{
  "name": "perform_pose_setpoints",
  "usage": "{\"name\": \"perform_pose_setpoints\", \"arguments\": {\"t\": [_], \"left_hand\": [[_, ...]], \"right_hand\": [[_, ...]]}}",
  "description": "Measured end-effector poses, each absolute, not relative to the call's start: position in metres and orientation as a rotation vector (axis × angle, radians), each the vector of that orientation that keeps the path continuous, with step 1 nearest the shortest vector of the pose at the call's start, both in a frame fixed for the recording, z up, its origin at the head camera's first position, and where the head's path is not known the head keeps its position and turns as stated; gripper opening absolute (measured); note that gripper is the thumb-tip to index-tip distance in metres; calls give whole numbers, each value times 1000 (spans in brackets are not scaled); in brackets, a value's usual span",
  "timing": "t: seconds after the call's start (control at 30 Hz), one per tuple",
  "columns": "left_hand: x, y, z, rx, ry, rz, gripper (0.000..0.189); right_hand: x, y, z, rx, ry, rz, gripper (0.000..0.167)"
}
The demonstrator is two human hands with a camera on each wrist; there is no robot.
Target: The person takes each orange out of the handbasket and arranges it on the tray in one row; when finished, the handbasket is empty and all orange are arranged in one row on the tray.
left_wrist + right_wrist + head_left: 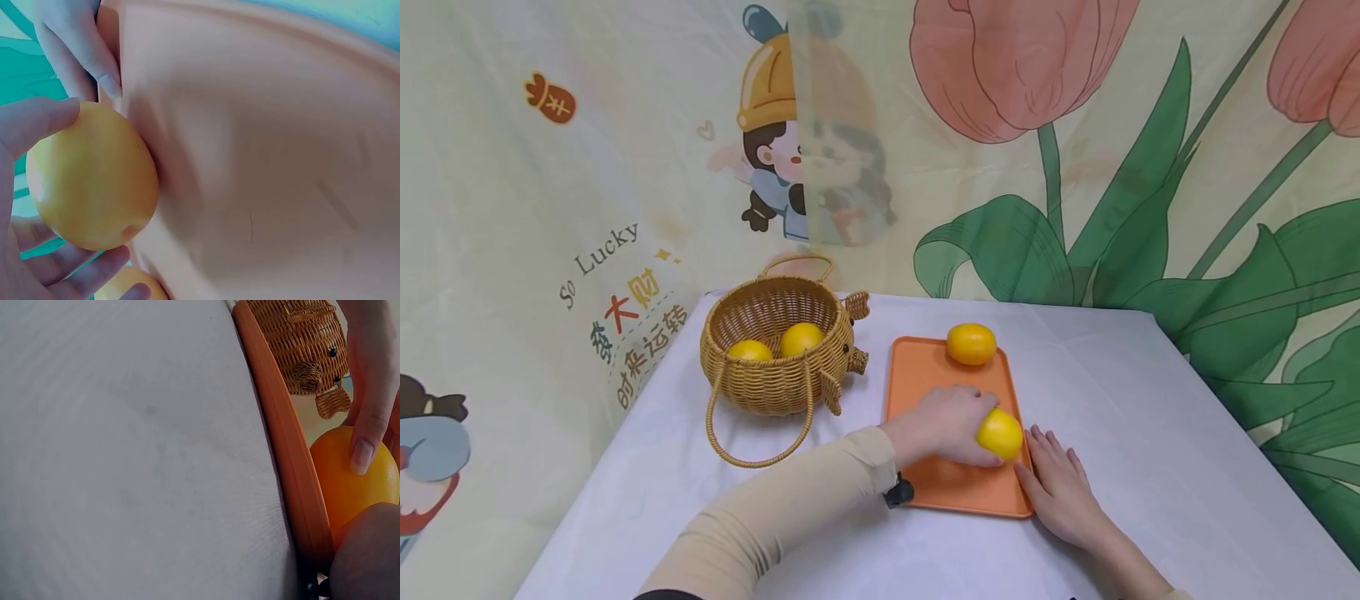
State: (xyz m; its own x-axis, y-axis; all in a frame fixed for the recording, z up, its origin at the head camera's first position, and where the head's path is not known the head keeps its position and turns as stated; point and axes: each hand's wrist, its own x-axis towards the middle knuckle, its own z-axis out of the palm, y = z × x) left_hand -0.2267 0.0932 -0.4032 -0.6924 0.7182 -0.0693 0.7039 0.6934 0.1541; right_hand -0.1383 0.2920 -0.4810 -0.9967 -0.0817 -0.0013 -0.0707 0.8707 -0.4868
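My left hand (951,423) reaches over the orange tray (951,492) and grips a yellow lemon (1000,435) near the tray's right edge. In the left wrist view the thumb lies on one side of this lemon (94,178) and the fingers curl round the other. Flat beside the right rim lies my right hand (1063,492), its fingers straight and its thumb right at the tray edge. A second lemon (972,344) rests at the tray's far right corner.
Left of the tray stands a pig-shaped wicker basket (767,392) holding two lemons (802,338). One of its handles (756,463) hangs down toward the front. A white cloth (1150,400) covers the table, and a printed curtain (647,125) hangs behind.
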Motion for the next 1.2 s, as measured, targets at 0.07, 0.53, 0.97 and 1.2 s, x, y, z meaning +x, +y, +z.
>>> {"name": "perform_pose_setpoints", "arguments": {"t": [0.07, 0.53, 0.97, 1.2], "left_hand": [[-226, 93, -402, 1168, 2776, 172, 77], [-225, 92, -406, 1167, 2744, 210, 83], [-223, 91, -406, 1159, 2738, 207, 86], [-224, 89, -403, 1164, 2734, 230, 88]], "right_hand": [[-138, 292, -481, -125, 3020, -785, 65], [-138, 292, -482, -144, 3036, -790, 63], [-139, 291, -482, -110, 3012, -773, 65], [-138, 293, -483, -129, 3028, -782, 64]]}}
